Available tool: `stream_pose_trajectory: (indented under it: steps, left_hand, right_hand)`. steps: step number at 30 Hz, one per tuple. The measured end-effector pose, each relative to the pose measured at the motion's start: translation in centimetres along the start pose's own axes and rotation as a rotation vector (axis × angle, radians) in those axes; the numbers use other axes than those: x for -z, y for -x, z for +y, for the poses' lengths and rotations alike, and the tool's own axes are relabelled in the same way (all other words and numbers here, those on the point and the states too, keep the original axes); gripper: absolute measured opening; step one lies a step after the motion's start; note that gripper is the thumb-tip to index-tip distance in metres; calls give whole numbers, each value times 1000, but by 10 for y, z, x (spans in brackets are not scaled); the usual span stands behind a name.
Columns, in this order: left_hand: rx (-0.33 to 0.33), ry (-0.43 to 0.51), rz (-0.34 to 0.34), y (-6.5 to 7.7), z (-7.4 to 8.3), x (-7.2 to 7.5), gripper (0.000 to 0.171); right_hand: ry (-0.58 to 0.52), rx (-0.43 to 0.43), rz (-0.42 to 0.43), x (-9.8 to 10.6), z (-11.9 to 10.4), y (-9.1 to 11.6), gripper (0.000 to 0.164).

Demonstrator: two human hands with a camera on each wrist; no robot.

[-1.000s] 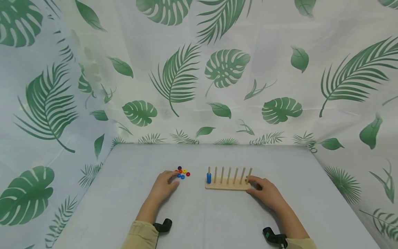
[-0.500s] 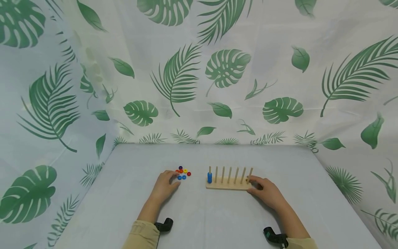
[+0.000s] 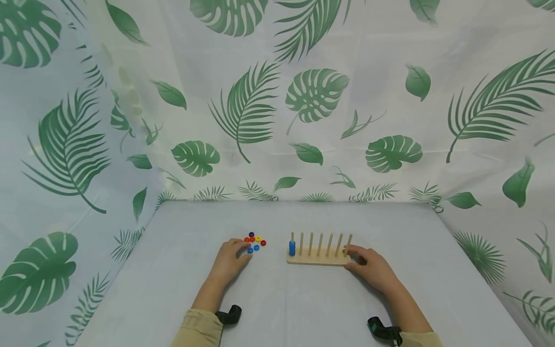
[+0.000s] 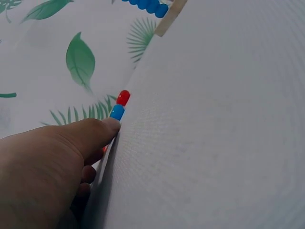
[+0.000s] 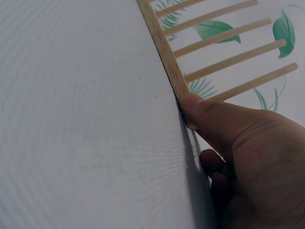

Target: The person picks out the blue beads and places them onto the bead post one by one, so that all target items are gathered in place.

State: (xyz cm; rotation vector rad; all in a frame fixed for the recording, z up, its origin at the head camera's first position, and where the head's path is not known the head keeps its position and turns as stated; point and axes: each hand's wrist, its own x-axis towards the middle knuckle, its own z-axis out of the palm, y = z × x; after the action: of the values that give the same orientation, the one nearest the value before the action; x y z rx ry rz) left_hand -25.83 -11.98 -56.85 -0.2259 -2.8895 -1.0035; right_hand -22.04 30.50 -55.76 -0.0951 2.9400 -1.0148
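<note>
Several small beads lie in a loose cluster on the table, among them a yellow bead (image 3: 258,239), a dark purple bead (image 3: 251,234), a red bead (image 3: 263,243) and two blue beads, one blue bead (image 3: 250,250) nearest the fingers. My left hand (image 3: 227,260) rests beside them, thumb and index finger apart around that blue bead. In the left wrist view the thumb tip overlaps a blue bead (image 4: 117,111). A wooden peg rack (image 3: 318,260) stands right of the beads, blue beads (image 3: 292,248) stacked on its leftmost peg. My right hand (image 3: 370,267) grips the rack's right end, thumb on the near edge.
A white cloth covers the table (image 3: 284,299). Leaf-printed curtains (image 3: 269,106) hang behind it and at the sides. Each wrist wears a black camera, such as the left one (image 3: 230,314).
The blue bead by my left index finger has slid slightly toward me, and the orange-red bead behind that finger shows more. The right hand and rack have stayed in place.
</note>
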Motion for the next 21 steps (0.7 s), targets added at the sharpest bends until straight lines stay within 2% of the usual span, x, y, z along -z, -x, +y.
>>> stream_pose_trajectory:
  steps: [4, 9, 21]
  left_hand:
    - [-24, -10, 15, 0, -1, -2, 24]
    - [-24, 6, 30, 1, 0, -2, 16]
    - [-21, 38, 46, 0, -1, -2, 21]
  right_hand:
    - [17, 4, 6, 0, -1, 0, 55]
    - [15, -8, 1, 0, -2, 0, 56]
    - [14, -2, 3, -1, -1, 0, 55]
